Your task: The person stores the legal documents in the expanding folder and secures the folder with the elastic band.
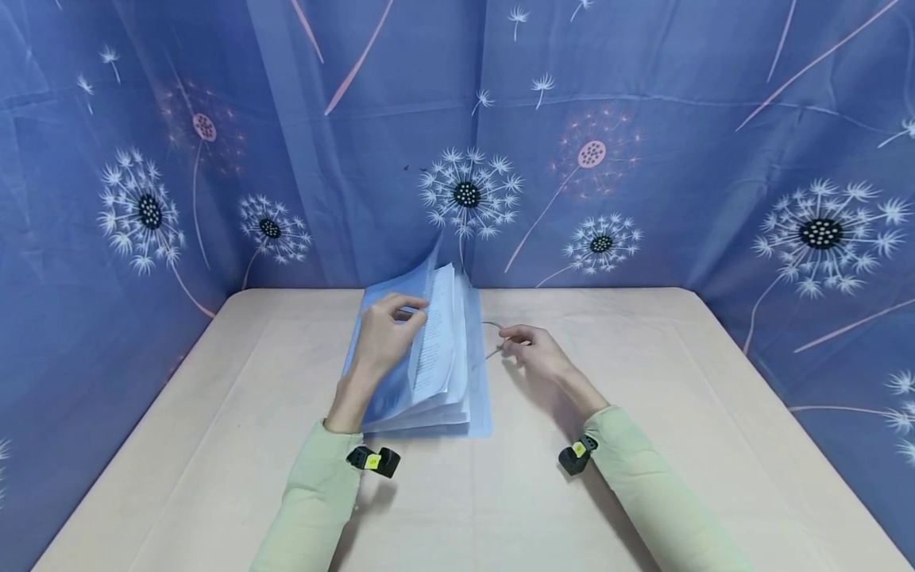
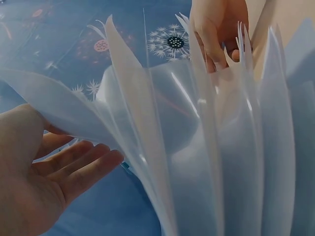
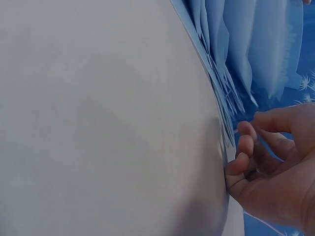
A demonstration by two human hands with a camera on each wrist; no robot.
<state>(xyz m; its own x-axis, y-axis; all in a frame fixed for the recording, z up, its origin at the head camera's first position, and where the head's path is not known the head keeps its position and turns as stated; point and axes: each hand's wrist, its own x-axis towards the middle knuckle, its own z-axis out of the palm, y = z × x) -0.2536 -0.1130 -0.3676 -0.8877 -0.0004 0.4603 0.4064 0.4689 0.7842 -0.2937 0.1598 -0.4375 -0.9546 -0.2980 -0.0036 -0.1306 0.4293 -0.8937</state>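
A blue display-book folder [image 1: 382, 401] with clear sleeves and printed sheets lies on the table, its front cover raised and its pages fanned apart. My left hand [image 1: 386, 338] pinches the raised cover near its free edge; in the left wrist view the translucent sheet [image 2: 59, 101] hides part of the thumb side. To the right of the folder, my right hand [image 1: 536, 349] pinches a thin grey cord [image 1: 492, 323] that loops out from the folder's edge. Curled fingers of that hand [image 3: 275, 167] show beside the page edges [image 3: 224, 93] in the right wrist view; the cord is hard to make out there.
A pale cloth-covered table [image 1: 615, 508] carries the folder near its back edge. Blue curtains [image 1: 679, 175] with a dandelion print stand behind it and along both sides. Each sleeve cuff bears a small black camera [image 1: 386, 462].
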